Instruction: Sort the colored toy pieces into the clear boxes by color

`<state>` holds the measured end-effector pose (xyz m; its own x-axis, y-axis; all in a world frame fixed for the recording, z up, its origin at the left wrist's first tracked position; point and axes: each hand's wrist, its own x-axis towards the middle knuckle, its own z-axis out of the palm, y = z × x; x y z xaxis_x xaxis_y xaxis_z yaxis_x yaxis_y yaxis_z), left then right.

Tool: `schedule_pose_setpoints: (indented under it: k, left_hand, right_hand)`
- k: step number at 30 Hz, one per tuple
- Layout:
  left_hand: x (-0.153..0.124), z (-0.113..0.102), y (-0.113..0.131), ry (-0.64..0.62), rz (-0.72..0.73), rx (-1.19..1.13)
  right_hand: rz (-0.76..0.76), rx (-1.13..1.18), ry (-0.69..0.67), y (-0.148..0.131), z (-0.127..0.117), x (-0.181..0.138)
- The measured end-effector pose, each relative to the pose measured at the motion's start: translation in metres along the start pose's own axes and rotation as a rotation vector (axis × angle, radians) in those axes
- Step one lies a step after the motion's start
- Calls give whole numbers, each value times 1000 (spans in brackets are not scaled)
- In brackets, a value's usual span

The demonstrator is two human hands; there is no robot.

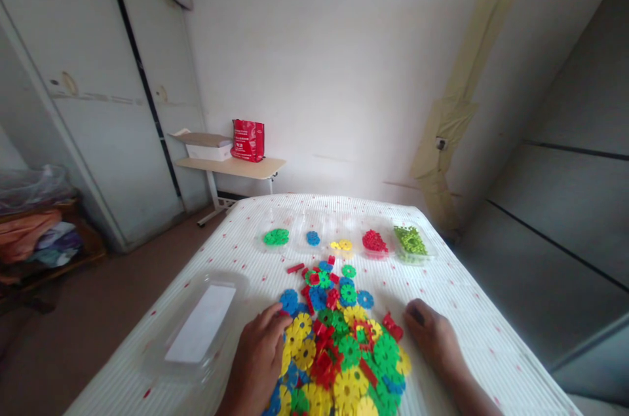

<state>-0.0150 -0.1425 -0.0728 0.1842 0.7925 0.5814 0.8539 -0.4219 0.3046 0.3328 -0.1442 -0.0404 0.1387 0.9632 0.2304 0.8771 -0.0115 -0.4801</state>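
Note:
A mixed heap of plastic building pieces covers the near middle of the table: flower-shaped notched discs in yellow (348, 386), green (350, 350) and blue (289, 301), with red connector pieces (324, 370) among them. At the heap's left edge, my left hand (260, 354) has its fingertips slightly apart, touching or very near the blue and yellow discs. I see no piece held in it. My right hand (435, 337) rests on the table to the right of the heap, fingers curled into a loose fist. Just left of its knuckles lies a red piece (392, 326).
Beyond the heap stand clear trays of sorted pieces: green discs (276, 237), blue discs (313, 238), yellow discs (345, 245), red pieces (375, 242), light green pieces (411, 240). A clear container with a white paper (201, 324) lies left. A side table (255, 169) holds a red bag (248, 141).

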Motion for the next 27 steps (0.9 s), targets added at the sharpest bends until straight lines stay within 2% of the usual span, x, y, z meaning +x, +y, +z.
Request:
schedule_pose_setpoints:
  k: [8,12,19,27]
  left_hand:
    - [4,-7,4,-72,-12,77]
    - [5,-7,4,-66,-14,70]
    - [7,-6,3,-95,-26,60]
    - [6,-5,3,-155,-31,70]
  right_hand:
    - [4,25,-3,-1,-2,2]
    - [-17,70,-6,-2,-3,1]
    - [-25,143,-88,-3,-6,-2]
    - [-27,121,-140,-8,-7,-5]
